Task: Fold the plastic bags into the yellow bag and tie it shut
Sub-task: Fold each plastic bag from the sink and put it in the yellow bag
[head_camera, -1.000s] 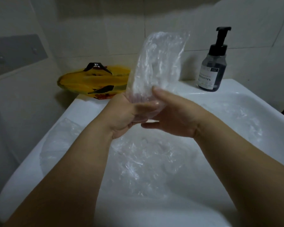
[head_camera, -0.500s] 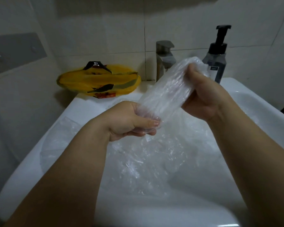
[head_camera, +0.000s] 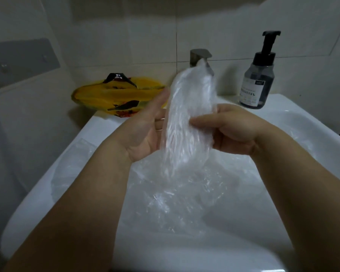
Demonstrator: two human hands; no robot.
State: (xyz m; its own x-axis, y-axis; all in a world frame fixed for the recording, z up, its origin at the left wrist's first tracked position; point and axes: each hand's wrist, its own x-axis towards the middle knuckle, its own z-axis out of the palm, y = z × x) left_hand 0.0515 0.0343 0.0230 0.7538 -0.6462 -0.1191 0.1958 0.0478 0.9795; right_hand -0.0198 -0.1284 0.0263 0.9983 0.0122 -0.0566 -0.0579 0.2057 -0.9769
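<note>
A long, folded clear plastic bag point(head_camera: 188, 118) stands upright between my hands above the sink, blurred by motion. My left hand point(head_camera: 145, 130) lies flat against its left side, palm turned towards me and fingers straight. My right hand point(head_camera: 230, 130) pinches the bag's right edge between thumb and fingers. The yellow bag point(head_camera: 114, 97), with black handles and red print, lies flat on the sink's back left corner, apart from both hands. More crumpled clear plastic bags point(head_camera: 175, 193) fill the basin under my hands.
The white sink point(head_camera: 98, 130) spans the view, and a clear bag point(head_camera: 71, 163) hangs over its left rim. A metal faucet point(head_camera: 199, 55) stands behind the held bag. A dark pump soap bottle point(head_camera: 257, 81) sits at the back right. Tiled walls close in behind and to the left.
The held bag swung from a slant to upright. My left hand opened flat against it, and my right hand slid down from its top end to its middle.
</note>
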